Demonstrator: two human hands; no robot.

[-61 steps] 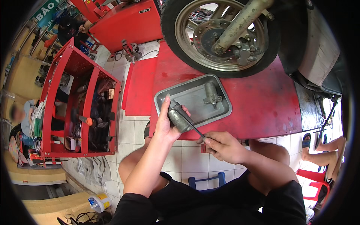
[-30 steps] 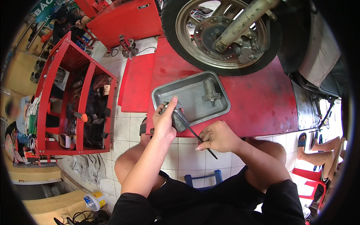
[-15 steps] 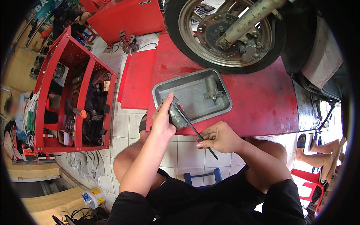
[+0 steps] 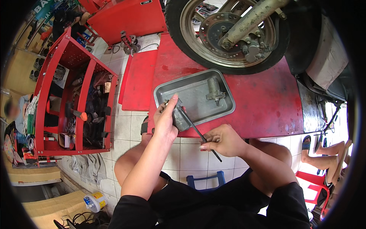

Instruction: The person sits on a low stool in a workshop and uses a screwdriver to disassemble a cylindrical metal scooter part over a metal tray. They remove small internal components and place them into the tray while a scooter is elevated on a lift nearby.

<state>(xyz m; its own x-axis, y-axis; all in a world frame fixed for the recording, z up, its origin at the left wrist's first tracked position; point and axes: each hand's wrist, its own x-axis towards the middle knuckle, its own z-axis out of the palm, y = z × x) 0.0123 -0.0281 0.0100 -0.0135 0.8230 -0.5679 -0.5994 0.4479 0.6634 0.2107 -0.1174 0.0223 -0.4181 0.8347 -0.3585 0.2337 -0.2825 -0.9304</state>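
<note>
Over the near edge of the red table (image 4: pixel 267 107), the fingers of the left hand (image 4: pixel 165 122) are clamped around a worn grey metal cylinder (image 4: pixel 180 120), thumb pointing away from the body. The right hand (image 4: pixel 225 142) pinches a thin black rod (image 4: pixel 197 132) between thumb and fingers; its upper end reaches the cylinder's right side, though whether they touch is hard to tell, and its lower end sticks out past the hand. Just beyond the cylinder is a grey metal tray (image 4: pixel 187 91), with a second metal cylinder (image 4: pixel 214 88) lying toward its right end. Farther out, a motorcycle wheel (image 4: pixel 213 33) stands beyond the tray, and a red rack (image 4: pixel 84 97) stands well to the left.
</note>
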